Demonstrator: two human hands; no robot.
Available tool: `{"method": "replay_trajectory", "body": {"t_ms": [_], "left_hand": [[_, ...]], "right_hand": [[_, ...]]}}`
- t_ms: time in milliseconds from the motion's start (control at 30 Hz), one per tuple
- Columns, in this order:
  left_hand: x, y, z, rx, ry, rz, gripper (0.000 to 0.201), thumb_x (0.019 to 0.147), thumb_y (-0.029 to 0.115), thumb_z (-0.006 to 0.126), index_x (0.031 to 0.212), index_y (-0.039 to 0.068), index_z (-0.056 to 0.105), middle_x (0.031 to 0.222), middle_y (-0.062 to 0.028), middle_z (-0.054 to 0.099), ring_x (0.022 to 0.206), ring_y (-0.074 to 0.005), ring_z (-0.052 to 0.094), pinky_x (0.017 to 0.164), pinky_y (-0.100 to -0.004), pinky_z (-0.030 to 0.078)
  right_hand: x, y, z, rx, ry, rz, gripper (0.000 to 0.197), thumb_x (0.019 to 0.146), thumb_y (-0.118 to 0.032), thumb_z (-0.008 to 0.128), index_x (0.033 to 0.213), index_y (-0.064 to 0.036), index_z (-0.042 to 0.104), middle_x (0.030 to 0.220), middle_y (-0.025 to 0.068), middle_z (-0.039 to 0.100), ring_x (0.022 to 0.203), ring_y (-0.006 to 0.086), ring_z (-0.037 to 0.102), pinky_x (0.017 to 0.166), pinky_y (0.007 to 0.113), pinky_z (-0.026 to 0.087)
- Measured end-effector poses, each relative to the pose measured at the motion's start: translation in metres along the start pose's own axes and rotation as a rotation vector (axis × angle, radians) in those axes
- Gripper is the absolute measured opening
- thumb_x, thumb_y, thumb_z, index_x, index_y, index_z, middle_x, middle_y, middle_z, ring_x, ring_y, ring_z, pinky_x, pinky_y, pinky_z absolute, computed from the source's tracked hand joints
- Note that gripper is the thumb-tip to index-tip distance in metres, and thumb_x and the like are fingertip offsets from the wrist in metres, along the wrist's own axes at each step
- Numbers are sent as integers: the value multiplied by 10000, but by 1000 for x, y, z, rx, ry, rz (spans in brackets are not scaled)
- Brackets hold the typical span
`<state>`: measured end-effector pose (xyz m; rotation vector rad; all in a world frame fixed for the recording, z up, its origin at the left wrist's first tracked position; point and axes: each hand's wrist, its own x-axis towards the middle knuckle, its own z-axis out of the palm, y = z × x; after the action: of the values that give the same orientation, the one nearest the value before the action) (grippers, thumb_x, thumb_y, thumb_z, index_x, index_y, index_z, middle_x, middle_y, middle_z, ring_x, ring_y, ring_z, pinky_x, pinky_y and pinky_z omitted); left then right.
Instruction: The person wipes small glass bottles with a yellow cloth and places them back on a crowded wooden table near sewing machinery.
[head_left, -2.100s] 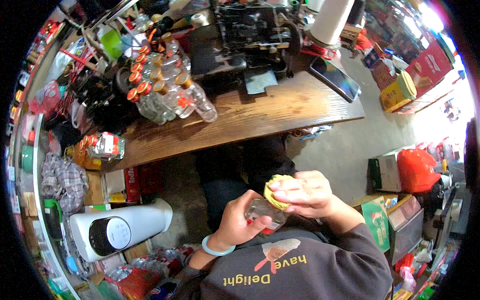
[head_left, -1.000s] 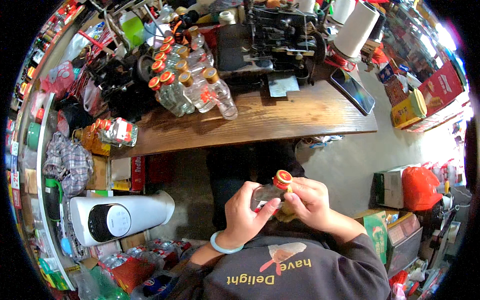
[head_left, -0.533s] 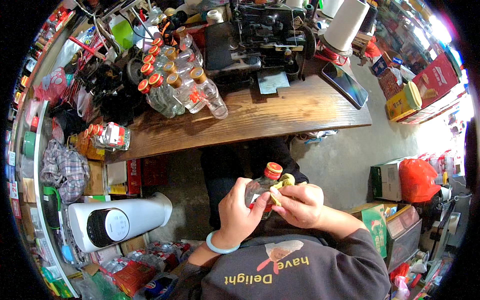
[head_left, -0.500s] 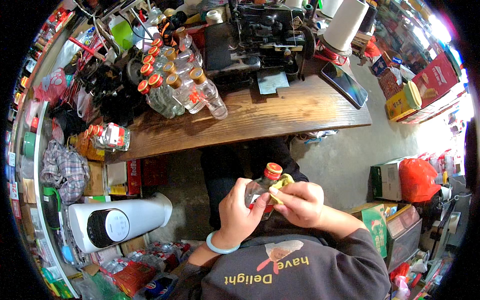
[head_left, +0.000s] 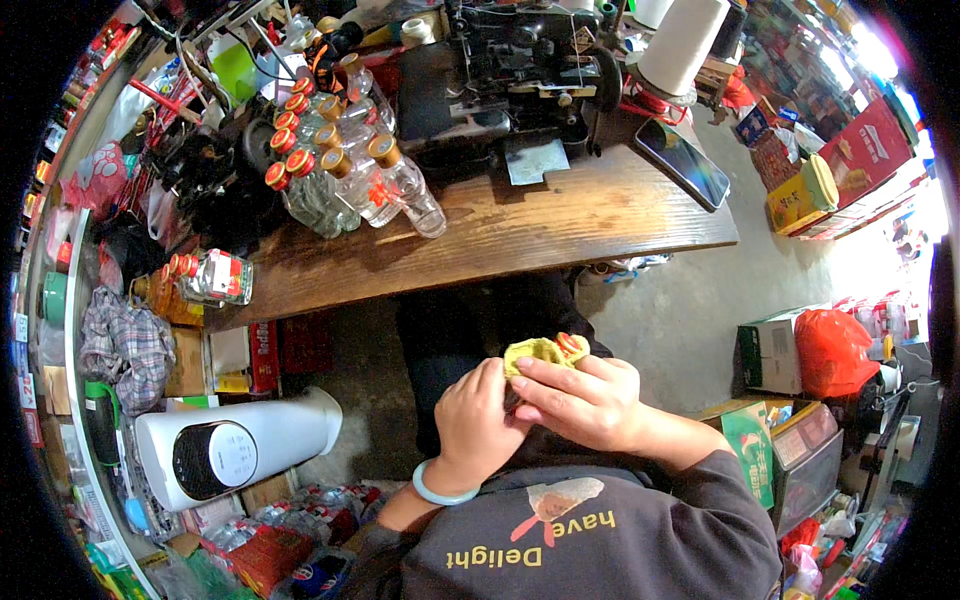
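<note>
The left hand (head_left: pixel 474 418) grips a mostly hidden red-capped bottle (head_left: pixel 569 345). Against the bottle, the right hand (head_left: pixel 592 402) grips a yellow cloth (head_left: pixel 532 352).

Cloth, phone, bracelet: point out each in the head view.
Cloth (head_left: pixel 527 351): head view, on its yellow folds.
Phone (head_left: pixel 683 165): head view, middle of its screen.
Bracelet (head_left: pixel 432 493): head view, on its pale band.

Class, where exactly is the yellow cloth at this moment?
In the head view, the yellow cloth is slightly right of centre, in the person's right hand, beside the red bottle cap and nearer the person than the wooden table.
</note>
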<state>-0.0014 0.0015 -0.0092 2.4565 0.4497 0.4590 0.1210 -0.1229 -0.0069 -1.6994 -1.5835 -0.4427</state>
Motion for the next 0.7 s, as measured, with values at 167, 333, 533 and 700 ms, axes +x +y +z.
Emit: {"method": "replay_trajectory", "body": {"t_ms": [167, 333, 533, 700], "left_hand": [[-8, -9, -3, -431, -47, -192, 351, 715, 148, 777, 954, 28, 550, 863, -170, 632, 802, -342, 645, 661, -370, 502], [-15, -18, -6, -860, -176, -289, 305, 840, 172, 716, 1028, 21, 529, 929, -65, 630, 852, -177, 620, 744, -304, 483], [-17, -9, -4, -1276, -194, -439, 398, 940, 267, 621, 1210, 8, 487, 1094, -22, 589, 994, -91, 553, 857, -246, 458], [-9, -5, -7, -1757, -285, -695, 438, 1010, 350, 443, 1308, 30, 466, 1178, -64, 600, 1040, -151, 596, 908, -294, 484]], "right_hand": [[0, 6, -4, 57, -15, -64, 330, 735, -261, 765, 1045, -163, 705, 1096, -7, 693, 509, 58, 476, 446, 191, 384], [-9, 15, 1, 209, 59, -123, 312, 737, -223, 771, 1032, -141, 707, 1117, 11, 690, 493, 71, 458, 442, 196, 376], [-15, 11, 4, 470, 72, -70, 326, 768, -93, 736, 1088, -55, 688, 1149, 129, 661, 658, 170, 628, 580, 275, 522], [-15, 2, 10, 519, 108, 84, 401, 767, -62, 707, 1161, -16, 648, 1178, 175, 622, 925, 288, 669, 808, 337, 560]]}}
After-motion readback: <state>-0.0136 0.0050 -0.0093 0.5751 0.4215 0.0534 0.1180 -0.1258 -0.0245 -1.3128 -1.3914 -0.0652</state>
